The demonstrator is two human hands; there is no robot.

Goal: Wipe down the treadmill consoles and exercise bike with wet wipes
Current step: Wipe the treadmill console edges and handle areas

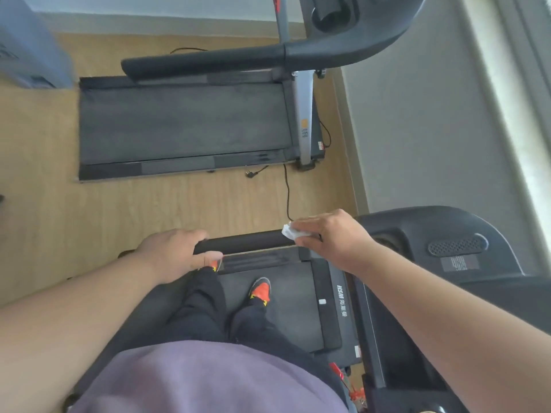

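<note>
A: We start at the right hand (331,239), right of centre in the frame; its fingers (307,226) curl down over a crumpled white wet wipe (288,232) and press it onto the black foam handrail (247,242); only a corner of the wipe shows past the fingertips.

B: And our left hand (170,253), lower left of centre, wraps the near end of that same handrail; the thumb goes underneath; nothing else is in that grip.

A: Outward from there: the near treadmill's console (447,248) sits at the right edge, with its speaker grille; our shoes stand on the belt (295,305) below the rail; a second treadmill (185,126) lies across the upper half of the frame, its own console only partly in view at the top.

B: What could go wrong, as we judge it? The wipe is balled small, so it may slide off the round rail and drop to the belt; a squeezed wipe near the console could also drip into that grille.

A: And the loose cable (287,192) on the wooden floor above our hands could catch a foot if we step across.
</note>
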